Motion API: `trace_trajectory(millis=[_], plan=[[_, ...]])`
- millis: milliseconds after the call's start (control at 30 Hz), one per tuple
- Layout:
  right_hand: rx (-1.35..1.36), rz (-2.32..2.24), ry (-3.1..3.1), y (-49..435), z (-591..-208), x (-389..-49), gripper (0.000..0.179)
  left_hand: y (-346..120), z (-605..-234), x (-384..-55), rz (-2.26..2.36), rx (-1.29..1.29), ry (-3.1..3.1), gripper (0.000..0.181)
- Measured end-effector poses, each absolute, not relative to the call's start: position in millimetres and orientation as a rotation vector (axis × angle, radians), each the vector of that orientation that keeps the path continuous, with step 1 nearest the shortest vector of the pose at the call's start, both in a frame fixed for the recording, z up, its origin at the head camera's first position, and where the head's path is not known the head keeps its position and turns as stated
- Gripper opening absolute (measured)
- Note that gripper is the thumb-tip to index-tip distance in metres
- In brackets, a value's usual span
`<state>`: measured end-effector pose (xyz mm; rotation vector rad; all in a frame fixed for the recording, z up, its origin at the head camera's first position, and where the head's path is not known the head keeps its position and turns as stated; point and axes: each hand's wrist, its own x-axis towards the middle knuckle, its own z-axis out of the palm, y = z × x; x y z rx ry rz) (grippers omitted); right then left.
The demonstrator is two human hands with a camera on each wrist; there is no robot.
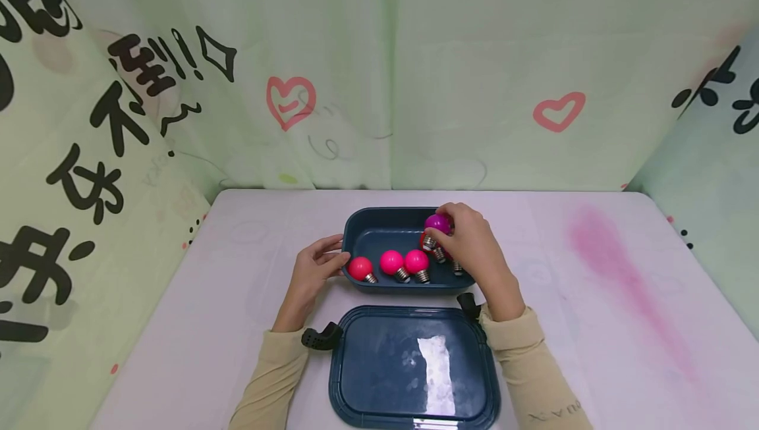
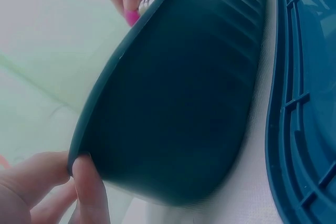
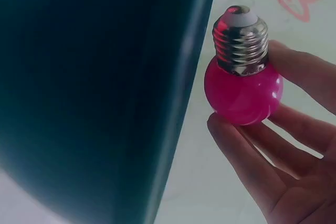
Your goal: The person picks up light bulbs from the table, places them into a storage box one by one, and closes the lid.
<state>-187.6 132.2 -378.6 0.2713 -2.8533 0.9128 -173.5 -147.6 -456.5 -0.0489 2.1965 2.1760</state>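
Bulb (image 3: pixel 242 80) probably light, slick, fragile; best held round globe (image 3: pixel 242 97). Right fingers (image 3: pixel 239 153) pinch it; left fingers (image 2: pixel 90 187) pinch tray (image 2: pixel 173 98).

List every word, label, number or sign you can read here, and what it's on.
Backdrop: large black characters, slanted, some cut off; one looks like "不", the rest I can't read surely.
Backdrop: red heart outlines, no words.
Right sleeve: dark lettering, too small to read.
Bulbs, container, lid: no text visible.
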Motion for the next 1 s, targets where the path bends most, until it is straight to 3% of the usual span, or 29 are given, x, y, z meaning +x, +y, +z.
trace_trajectory(millis=[1000], plan=[[0.099, 0.987, -2.882, 87.8, -402.2, -199.8, 0.044, -147.6, -456.8, -174.8, 2.187, -0.047, 2.178, 0.046]])
